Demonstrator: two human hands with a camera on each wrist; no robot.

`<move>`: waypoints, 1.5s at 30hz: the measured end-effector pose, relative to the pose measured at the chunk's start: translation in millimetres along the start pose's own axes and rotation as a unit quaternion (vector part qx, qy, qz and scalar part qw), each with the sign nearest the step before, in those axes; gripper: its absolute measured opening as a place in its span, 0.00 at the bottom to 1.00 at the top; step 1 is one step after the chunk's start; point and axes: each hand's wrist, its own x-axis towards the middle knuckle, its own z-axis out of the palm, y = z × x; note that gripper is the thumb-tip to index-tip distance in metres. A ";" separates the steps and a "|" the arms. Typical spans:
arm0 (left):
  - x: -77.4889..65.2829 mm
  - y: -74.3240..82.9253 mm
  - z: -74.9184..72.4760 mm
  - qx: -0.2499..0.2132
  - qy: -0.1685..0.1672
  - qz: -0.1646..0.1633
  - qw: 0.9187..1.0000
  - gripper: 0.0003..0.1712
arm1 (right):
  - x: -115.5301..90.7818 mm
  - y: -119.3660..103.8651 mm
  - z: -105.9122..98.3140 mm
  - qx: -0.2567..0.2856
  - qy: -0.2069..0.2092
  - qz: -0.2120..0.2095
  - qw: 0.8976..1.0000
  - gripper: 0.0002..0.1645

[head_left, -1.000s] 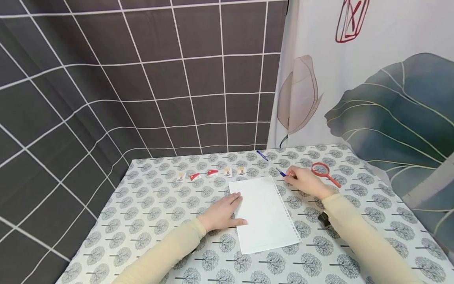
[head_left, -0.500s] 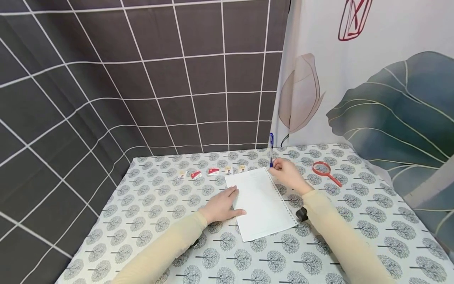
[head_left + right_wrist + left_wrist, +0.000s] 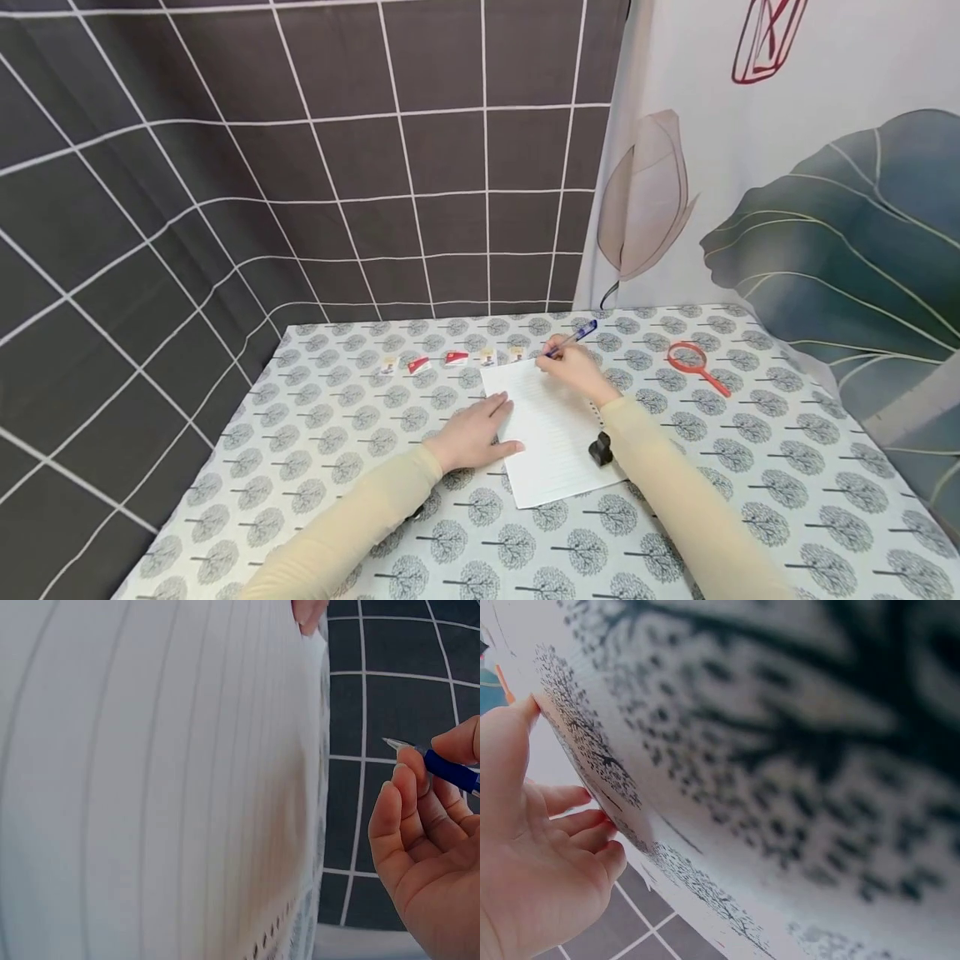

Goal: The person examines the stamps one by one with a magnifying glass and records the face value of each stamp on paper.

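Observation:
A blue pen with a clear barrel is pinched between the thumb and fingers of my right hand, over the top right of the ruled white sheet. Its pointed metal tip shows ahead of the fingers in the right wrist view, a little away from the page. My left hand rests on the sheet's left edge, fingers stretched and thumb spread across the paper. In the left wrist view that same hand appears from its palm side. Punched holes along the sheet's right edge are partly hidden by my right arm.
Several small cards lie in a row beyond the sheet, among them a red and white card. A red magnifying glass lies to the right. The tree-patterned tablecloth meets a dark gridded curtain at the back.
My right hand has picked the pen up from the tablecloth, turned it upright, then slanted it and brought it left over the sheet. The sheet has shifted slightly; my left hand stays on it.

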 end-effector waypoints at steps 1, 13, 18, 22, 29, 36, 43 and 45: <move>0.6 -0.4 1.4 0.001 0.000 0.002 1.000 0.47 | 1.3 0.5 2.1 0.002 -0.004 0.004 1.000 0.09; 2.2 -0.7 0.8 0.000 0.001 0.010 1.000 0.47 | 16.4 3.8 23.5 0.041 -0.039 0.029 0.998 0.08; 3.6 -2.5 0.9 0.005 0.007 0.007 1.000 0.47 | 23.7 3.2 31.5 0.049 -0.059 0.031 0.997 0.10; 4.6 -2.8 -0.3 0.000 0.002 0.008 1.000 0.46 | 26.5 2.3 36.8 0.038 -0.067 0.025 0.997 0.11; 2.9 -1.9 1.0 -0.005 -0.009 0.002 1.000 0.47 | 23.8 1.4 42.1 0.033 -0.066 0.029 0.997 0.10; 1.5 -2.5 1.3 -0.003 -0.008 0.002 1.000 0.47 | 22.5 -0.4 44.4 0.030 -0.067 0.029 0.997 0.09; -0.1 -0.6 1.3 -0.001 -0.009 0.004 1.000 0.47 | 22.5 1.0 46.4 0.016 -0.064 0.024 0.998 0.09; 0.0 -0.4 1.1 0.001 -0.007 0.007 1.000 0.47 | 22.4 0.7 45.9 0.020 -0.058 0.028 0.998 0.09</move>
